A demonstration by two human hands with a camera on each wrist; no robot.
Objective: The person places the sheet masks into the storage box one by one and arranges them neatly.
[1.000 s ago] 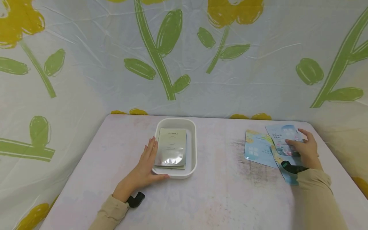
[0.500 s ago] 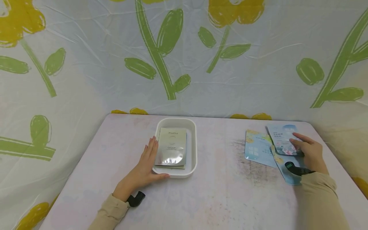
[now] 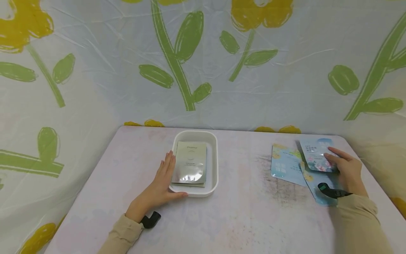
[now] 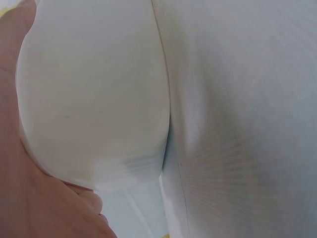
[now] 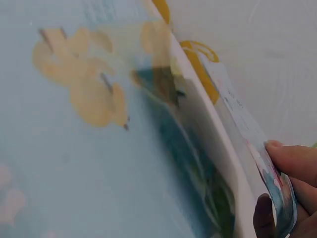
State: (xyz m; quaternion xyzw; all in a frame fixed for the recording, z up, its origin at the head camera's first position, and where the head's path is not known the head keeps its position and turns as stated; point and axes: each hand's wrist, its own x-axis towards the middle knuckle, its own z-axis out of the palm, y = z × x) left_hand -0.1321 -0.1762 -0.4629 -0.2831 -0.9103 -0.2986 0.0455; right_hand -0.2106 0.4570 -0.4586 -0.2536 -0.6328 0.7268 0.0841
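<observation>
My right hand (image 3: 350, 171) pinches the edge of a blue face mask packet (image 3: 318, 155) printed with pink flowers, thumb on top. In the right wrist view this flowered packet (image 5: 247, 131) is raised above the table. Beneath and left of it lie two blue-and-yellow face mask packets (image 3: 287, 165), partly overlapping; one (image 5: 64, 148) fills much of the right wrist view. My left hand (image 3: 157, 188) rests with straight fingers against the left side of a white tray (image 3: 214, 165), thumb along its near edge. A silvery-green packet (image 3: 189, 162) lies in the tray on further packets.
The white table (image 3: 241, 204) carries dark smudges left of the blue packets. A flower-printed cloth (image 3: 279, 95) hangs behind the table's back edge and along both sides.
My right hand has changed its hold on the flowered packet and shifted right with it, lifting it slightly. The left hand and tray keep their place.
</observation>
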